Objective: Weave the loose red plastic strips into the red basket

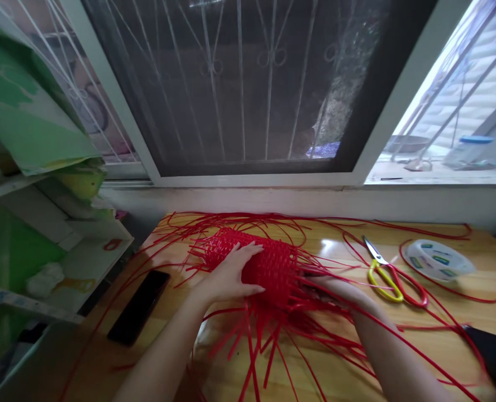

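Note:
A red basket (273, 266), woven from narrow plastic strips, lies on its side on the wooden table, with loose strip ends fanning out toward me and to both sides. Across its left part, my left hand (237, 271) holds it, thumb apart from the fingers. My right hand (332, 287) reaches in among the strips at the basket's right end; its fingers are hidden by them and by the basket's edge. Long loose red strips (248, 216) lie along the table's far side.
Scissors (392, 279) with yellow and red handles lie at right, beside a clear round plastic container (436, 259). A black phone (139, 307) rests at left. A dark flat object (493, 354) is at the right edge. Shelves (97, 257) stand left; a window (252, 180) rises behind.

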`<state>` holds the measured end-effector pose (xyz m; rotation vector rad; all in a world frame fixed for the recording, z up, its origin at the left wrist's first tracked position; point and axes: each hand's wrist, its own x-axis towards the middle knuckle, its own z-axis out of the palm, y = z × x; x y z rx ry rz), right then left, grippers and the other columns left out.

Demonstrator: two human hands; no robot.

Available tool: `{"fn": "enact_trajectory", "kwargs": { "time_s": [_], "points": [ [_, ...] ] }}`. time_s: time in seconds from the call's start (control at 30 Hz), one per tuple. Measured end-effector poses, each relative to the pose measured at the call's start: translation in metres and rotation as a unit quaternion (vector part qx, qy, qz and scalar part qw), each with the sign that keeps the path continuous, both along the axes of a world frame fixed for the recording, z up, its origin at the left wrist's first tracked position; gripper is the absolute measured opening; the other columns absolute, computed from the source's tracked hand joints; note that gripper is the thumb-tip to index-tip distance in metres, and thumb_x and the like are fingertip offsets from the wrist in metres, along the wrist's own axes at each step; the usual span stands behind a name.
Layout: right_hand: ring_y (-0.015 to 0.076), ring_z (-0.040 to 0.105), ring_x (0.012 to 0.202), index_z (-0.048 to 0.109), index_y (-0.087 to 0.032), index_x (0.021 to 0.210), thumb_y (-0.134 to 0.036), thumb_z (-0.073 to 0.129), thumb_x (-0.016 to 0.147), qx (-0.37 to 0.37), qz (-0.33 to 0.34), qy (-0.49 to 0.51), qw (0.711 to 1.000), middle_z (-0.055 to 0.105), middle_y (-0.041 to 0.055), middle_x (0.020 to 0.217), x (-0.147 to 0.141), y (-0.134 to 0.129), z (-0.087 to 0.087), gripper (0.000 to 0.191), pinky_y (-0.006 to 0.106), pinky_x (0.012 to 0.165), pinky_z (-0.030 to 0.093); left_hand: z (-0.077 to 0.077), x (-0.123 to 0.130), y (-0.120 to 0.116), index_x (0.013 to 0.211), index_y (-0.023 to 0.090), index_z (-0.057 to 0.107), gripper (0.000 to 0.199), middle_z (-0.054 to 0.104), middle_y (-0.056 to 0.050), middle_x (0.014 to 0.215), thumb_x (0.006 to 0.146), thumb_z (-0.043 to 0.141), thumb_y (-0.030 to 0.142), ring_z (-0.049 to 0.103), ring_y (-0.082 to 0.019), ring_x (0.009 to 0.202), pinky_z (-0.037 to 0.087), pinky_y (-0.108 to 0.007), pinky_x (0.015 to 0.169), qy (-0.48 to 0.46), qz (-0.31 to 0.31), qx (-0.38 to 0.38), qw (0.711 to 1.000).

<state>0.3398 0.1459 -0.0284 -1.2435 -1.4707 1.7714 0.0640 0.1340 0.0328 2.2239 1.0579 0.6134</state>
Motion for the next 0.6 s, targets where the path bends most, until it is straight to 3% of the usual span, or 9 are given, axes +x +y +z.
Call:
{"fn": "enact_trajectory", "kwargs": {
  "time_s": [0.13, 0.3, 0.47, 0.6],
  "points": [
    [0.0239, 0.062, 0.096, 0.063, -0.022, 0.111, -0.038, 0.059, 0.073, 0.037, -0.014, -0.086, 0.996, 0.067, 0.0064, 0.103, 0.007, -0.007, -0.004, 0.041, 0.036, 0.087, 0.049, 0.001, 0.002, -0.002, 0.137, 0.024, 0.032, 0.071, 0.035, -0.006, 0.144, 0.075, 0.061, 0.045, 0.029, -0.023, 0.133, 0.02, -0.042, 0.111, 0.021, -0.002, -0.002, 1.0],
    [0.0253, 0.063, 0.09, 0.069, -0.023, 0.097, -0.036, 0.062, 0.067, 0.104, 0.012, -0.196, 0.975, 0.069, 0.0054, 0.098, 0.018, -0.003, -0.024, 0.033, 0.037, 0.083, 0.05, -0.001, 0.001, -0.002, 0.135, 0.023, 0.036, 0.064, 0.037, -0.006, 0.143, 0.079, 0.055, 0.048, 0.03, -0.023, 0.133, 0.021, -0.042, 0.111, 0.034, -0.004, -0.002, 0.999],
    [0.0279, 0.063, 0.091, 0.071, -0.023, 0.087, -0.034, 0.065, 0.063, 0.112, 0.0, -0.205, 0.972, 0.07, 0.0066, 0.091, 0.025, -0.001, -0.033, 0.027, 0.042, 0.087, 0.048, -0.009, 0.005, 0.002, 0.13, 0.023, 0.044, 0.041, 0.045, -0.003, 0.138, 0.092, 0.034, 0.033, 0.034, -0.016, 0.131, 0.021, -0.04, 0.112, -0.012, 0.023, -0.005, 1.0],
    [0.0287, 0.062, 0.098, 0.067, -0.019, 0.103, -0.038, 0.061, 0.068, 0.103, -0.023, -0.149, 0.983, 0.065, 0.0105, 0.108, 0.021, -0.002, -0.034, 0.041, 0.044, 0.09, 0.047, -0.012, 0.009, 0.001, 0.125, 0.021, 0.05, 0.04, 0.046, -0.005, 0.136, 0.087, 0.04, 0.018, 0.032, -0.016, 0.132, 0.019, -0.041, 0.112, -0.024, 0.037, 0.013, 0.999]
  ]
}}
